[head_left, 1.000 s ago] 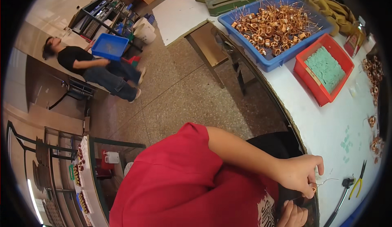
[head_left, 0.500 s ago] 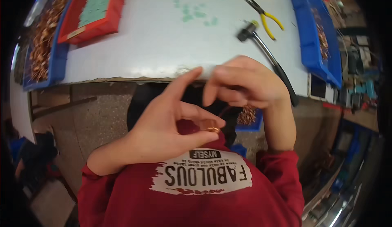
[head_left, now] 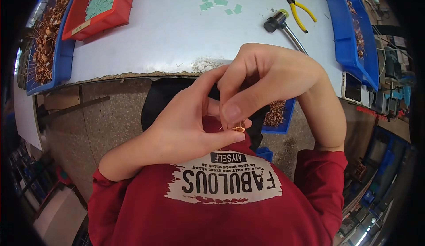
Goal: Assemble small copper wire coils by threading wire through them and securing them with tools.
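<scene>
We find the copper coil (head_left: 240,130) pinched in the left hand (head_left: 179,124), just below the fingertips of the right hand (head_left: 274,78); whether those narrowed fingertips grip anything, we cannot tell.

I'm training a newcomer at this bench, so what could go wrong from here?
The small ring-shaped copper-wire coil, pinched by the left hand out past the white tabletop, might slip and fall. The right hand, close against it, could bend its thin wires. The loose, square, pale-green pieces could scatter if brushed.
</scene>
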